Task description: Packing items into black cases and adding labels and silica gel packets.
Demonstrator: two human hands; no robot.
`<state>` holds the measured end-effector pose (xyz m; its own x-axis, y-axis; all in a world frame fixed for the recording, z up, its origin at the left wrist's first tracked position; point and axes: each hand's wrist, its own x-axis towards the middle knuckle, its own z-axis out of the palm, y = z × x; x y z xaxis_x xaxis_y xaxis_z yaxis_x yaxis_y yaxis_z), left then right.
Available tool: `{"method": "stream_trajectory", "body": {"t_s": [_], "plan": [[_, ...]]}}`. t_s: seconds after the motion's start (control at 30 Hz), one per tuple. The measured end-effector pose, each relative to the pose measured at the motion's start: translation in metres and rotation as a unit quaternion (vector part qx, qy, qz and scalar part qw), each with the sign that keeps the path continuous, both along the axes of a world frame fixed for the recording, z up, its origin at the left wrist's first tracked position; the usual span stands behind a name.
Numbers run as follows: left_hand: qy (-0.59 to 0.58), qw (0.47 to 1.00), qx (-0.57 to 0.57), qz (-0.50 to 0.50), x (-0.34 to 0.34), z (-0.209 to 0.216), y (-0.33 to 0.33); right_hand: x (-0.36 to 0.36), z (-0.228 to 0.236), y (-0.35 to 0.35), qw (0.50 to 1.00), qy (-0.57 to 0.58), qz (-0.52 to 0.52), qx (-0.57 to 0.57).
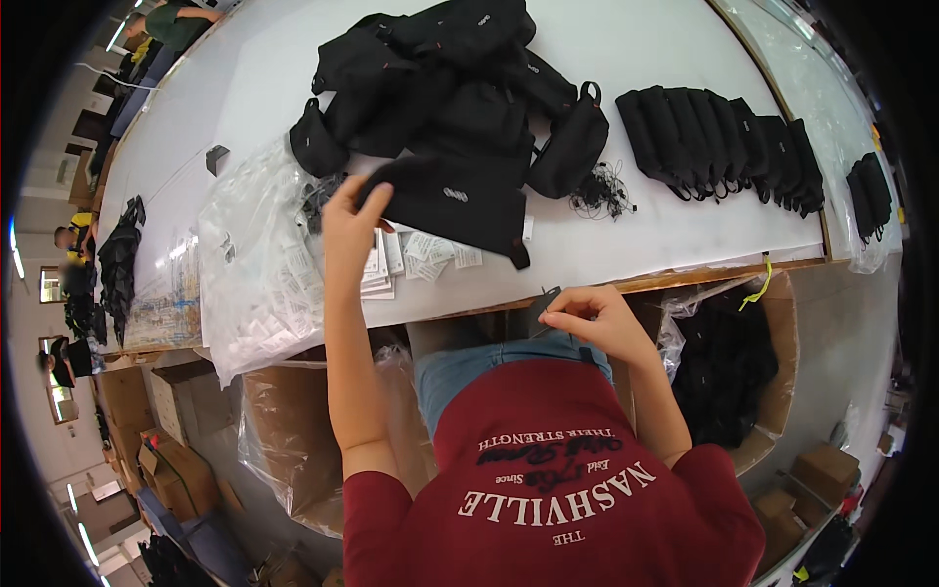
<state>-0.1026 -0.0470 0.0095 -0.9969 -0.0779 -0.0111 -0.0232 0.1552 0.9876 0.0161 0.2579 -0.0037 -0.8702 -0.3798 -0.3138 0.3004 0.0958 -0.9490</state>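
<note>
My left hand (pixel 354 207) grips the left end of a flat black fabric pouch (pixel 445 201), thumb on top, and the pouch hangs at a slant over the table. Close to my waist, just off the table's front edge, my right hand (pixel 599 321) pinches a small dark card tag (pixel 541 311) between thumb and fingertips. Behind the pouch lies a loose heap of black fabric pouches (pixel 430 83). Small white printed slips (pixel 430 252) lie partly under the held pouch. A tangle of thin black strings (pixel 603 191) sits right of it.
Black pouches stand in an overlapping row (pixel 699 142) on the right of the white table (pixel 587 249). A clear plastic bag (pixel 259 225) with white slips drapes over the front edge. Below, a plastic-lined carton (pixel 778 342) holds black items. Other people are at the far left.
</note>
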Motion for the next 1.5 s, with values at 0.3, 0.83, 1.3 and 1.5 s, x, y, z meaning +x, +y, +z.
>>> {"method": "stream_trajectory", "body": {"t_s": [0.3,0.83,1.3,1.5], "plan": [[0.179,0.893,-0.376,-0.174,0.072,-0.037,0.068,-0.001,-0.022,0.006,0.974,0.094,-0.054,0.200],[-0.028,0.998,-0.056,0.015,0.135,-0.052,0.095,-0.009,-0.018,-0.040,0.948,0.239,0.041,0.206],[-0.070,0.946,0.315,-0.031,0.138,-0.029,0.077,-0.012,-0.013,-0.028,0.978,-0.029,-0.118,-0.171],[-0.101,0.977,0.189,-0.019,0.139,-0.014,0.095,-0.011,-0.003,-0.032,0.964,-0.040,-0.123,-0.233]]}}
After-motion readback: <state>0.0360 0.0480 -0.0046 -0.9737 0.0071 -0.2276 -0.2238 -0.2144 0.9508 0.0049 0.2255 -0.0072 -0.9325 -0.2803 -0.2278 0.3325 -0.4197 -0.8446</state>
